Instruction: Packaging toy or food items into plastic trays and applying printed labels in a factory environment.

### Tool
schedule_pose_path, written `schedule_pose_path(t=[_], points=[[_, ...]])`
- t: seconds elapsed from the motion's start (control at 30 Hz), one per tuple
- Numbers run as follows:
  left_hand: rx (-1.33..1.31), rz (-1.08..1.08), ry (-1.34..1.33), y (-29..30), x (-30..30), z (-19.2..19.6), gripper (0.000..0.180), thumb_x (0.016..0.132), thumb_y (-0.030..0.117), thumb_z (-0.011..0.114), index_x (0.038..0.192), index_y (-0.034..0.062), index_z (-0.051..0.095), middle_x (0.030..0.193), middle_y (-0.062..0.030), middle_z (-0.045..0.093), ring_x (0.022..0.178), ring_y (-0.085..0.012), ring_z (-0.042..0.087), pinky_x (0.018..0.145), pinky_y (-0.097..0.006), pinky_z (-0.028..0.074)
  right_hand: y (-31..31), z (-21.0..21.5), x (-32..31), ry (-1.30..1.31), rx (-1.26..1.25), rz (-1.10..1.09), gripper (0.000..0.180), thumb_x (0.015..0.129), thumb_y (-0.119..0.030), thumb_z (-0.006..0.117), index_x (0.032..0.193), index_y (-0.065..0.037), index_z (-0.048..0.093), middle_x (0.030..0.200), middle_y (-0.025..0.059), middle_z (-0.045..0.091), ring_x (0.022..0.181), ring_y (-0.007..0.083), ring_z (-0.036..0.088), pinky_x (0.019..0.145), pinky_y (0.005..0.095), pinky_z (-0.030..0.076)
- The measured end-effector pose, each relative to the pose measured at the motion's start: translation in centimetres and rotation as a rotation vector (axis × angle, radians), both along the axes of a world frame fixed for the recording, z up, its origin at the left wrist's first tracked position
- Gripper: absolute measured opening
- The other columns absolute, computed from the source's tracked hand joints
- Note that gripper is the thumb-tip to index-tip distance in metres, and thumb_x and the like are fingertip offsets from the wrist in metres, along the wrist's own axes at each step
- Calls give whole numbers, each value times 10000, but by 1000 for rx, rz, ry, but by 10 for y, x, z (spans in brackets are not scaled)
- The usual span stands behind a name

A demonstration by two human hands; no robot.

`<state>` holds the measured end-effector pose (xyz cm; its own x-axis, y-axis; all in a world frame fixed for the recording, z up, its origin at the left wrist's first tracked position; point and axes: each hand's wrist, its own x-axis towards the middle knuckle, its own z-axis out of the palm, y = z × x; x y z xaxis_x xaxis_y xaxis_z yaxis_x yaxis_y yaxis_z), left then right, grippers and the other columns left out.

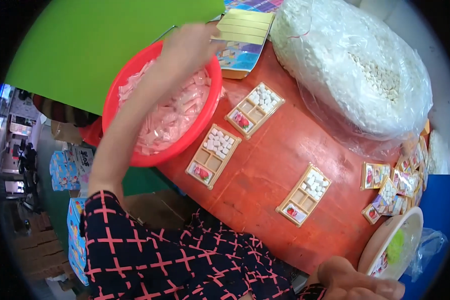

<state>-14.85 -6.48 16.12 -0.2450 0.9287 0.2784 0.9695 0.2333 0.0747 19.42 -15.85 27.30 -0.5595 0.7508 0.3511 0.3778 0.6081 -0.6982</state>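
Note:
My left hand [192, 44] reaches across a red basin [216, 100] full of small pale pink packets [185, 107]. Its blurred fingers are at the edge of a stack of yellow ruled sheets [240, 26], and I cannot tell whether they grip it. At the lower edge my right hand [357, 284] is closed, its fingers curled beside a white bowl [375, 237]; anything inside it is hidden. Three tan compartment trays [213, 155] lie on the red table [265, 165], each with white pellets at one end and a strawberry picture at the other.
A large clear bag of white pellets [355, 75] takes up the back right. Several filled trays [392, 187] are piled at the right edge. The white bowl holds something bright green [396, 247]. Blue printed boxes [65, 170] stand off the table at left.

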Motion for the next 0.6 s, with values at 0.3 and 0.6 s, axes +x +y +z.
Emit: schedule_pose_path(t=[0.3, 0.6], points=[[-907, 385, 56, 137, -182, -131, 338, 656, 356, 699, 867, 93, 673, 822, -105, 658, 704, -246, 618, 655, -387, 488, 55, -141, 51, -50, 524, -245, 107, 681, 110, 572, 738, 28, 535, 782, 158, 568, 706, 238, 550, 603, 283, 456], [-351, 387, -138, 170, -169, -86, 269, 629, 168, 724, 832, 10, 646, 751, -101, 647, 660, -173, 597, 617, -306, 476, 69, -139, 49, 14, 215, -409, 136, 602, 104, 574, 692, 6, 548, 682, 121, 577, 639, 236, 553, 558, 299, 429]])
